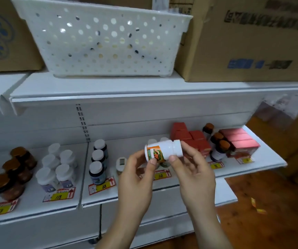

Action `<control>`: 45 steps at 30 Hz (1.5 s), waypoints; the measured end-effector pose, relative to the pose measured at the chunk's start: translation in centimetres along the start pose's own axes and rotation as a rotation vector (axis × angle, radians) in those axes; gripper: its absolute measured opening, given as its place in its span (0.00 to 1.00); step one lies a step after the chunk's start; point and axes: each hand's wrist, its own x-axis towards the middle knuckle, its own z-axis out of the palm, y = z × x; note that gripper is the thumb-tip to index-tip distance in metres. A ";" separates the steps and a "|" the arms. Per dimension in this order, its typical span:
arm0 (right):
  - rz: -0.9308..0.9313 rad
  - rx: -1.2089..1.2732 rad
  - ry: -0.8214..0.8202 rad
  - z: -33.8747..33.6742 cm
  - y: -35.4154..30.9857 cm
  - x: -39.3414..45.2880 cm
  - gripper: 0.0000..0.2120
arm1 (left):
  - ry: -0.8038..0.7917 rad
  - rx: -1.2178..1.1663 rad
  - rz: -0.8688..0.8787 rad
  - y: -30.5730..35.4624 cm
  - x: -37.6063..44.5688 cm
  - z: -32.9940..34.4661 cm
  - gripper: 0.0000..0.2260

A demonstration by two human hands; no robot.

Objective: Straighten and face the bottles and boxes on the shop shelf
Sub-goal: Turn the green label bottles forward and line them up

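While you hold the small white plastic bottle with the orange-and-green label [163, 151] on its side above the white shop shelf [162, 187], your left hand [137, 169] pinches its base and your right hand [191, 168] its cap. That two-ended grip probably lets you roll the label forward. It likely belongs in the gap just behind, left of the red cardboard boxes [189, 139].

Shop: white shelf [126, 191] stocked with bottle rows [98, 164], yellow price tags [102, 186], stock cartons [252, 38] above.
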 end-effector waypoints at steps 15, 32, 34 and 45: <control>-0.346 -0.712 0.683 -20.1 -5.3 -13.7 0.13 | -0.880 0.146 0.139 1.2 -13.7 14.0 0.07; -0.028 -1.185 1.003 -53.6 -10.6 -33.5 0.16 | -1.373 0.268 0.628 3.9 -46.6 38.5 0.22; 0.042 -1.217 1.007 -57.1 -10.0 -34.0 0.17 | -1.423 0.299 0.670 3.1 -49.1 41.5 0.23; 0.348 -1.333 0.966 -77.6 -5.7 -29.2 0.16 | -1.667 0.428 0.768 -2.3 -57.1 62.8 0.22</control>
